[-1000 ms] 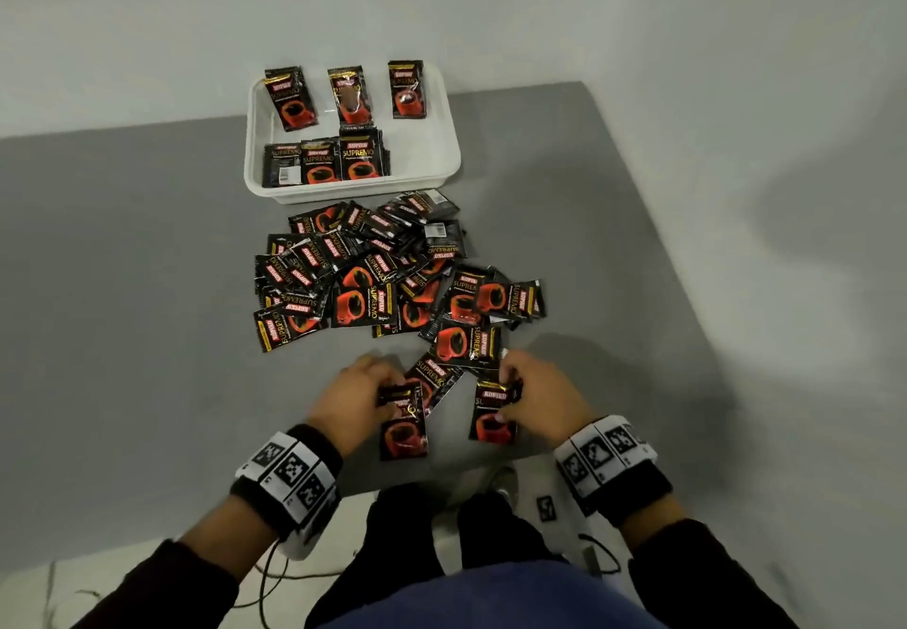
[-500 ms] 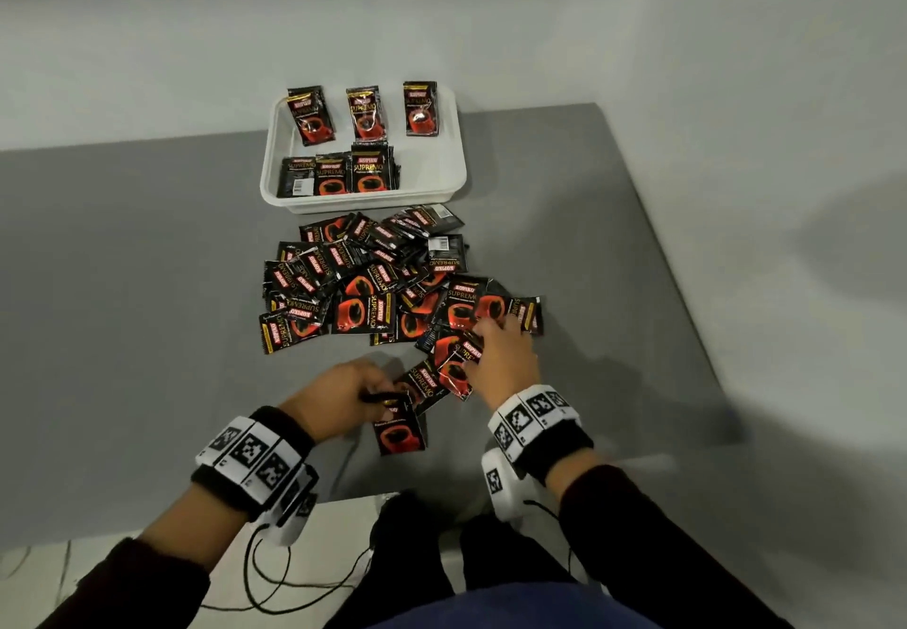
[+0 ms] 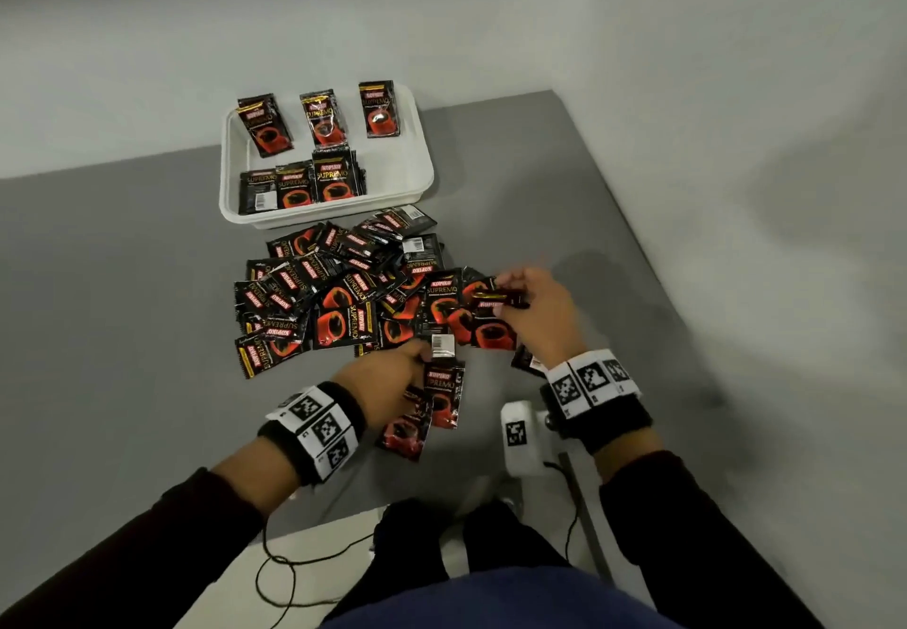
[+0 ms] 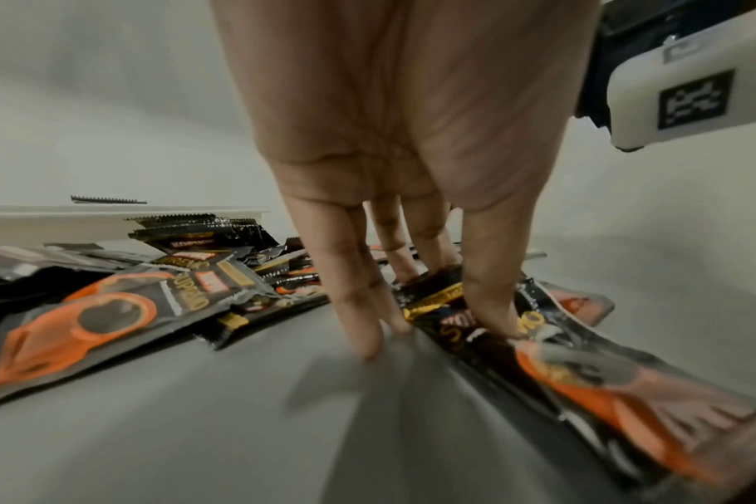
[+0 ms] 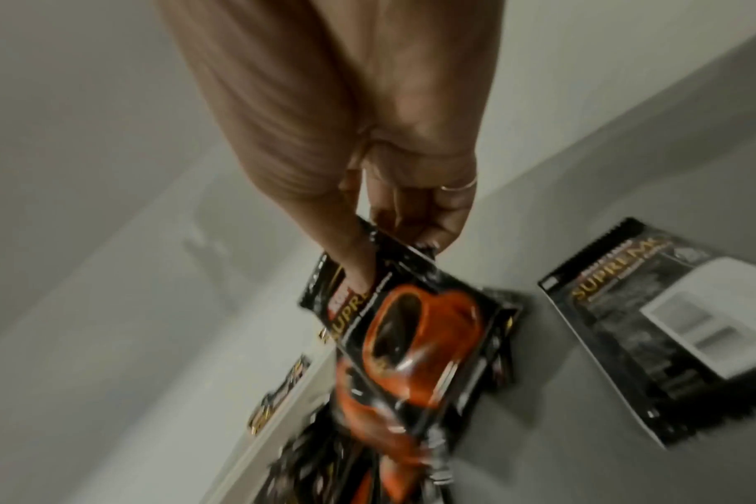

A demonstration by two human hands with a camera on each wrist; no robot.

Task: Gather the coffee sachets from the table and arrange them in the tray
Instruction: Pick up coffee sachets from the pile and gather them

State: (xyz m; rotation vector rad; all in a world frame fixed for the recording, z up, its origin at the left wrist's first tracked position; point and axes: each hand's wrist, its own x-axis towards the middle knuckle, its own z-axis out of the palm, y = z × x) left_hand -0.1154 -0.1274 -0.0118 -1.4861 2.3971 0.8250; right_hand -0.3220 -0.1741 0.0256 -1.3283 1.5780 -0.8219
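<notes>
A white tray at the table's far side holds several black-and-red coffee sachets in rows. A loose pile of sachets lies on the grey table in front of it. My right hand is at the pile's right edge and pinches a few sachets between its thumb and fingers. My left hand is at the pile's near edge. Its straight fingers press down on sachets lying flat on the table.
One sachet lies back side up by my right wrist. The table has bare grey surface left of the pile. Its right edge meets the pale floor. A white wrist camera and cable hang near the front edge.
My right hand has moved away from me to the pile's right side and lifted sachets. My left hand has slid forward to the pile's near edge, sachets under it.
</notes>
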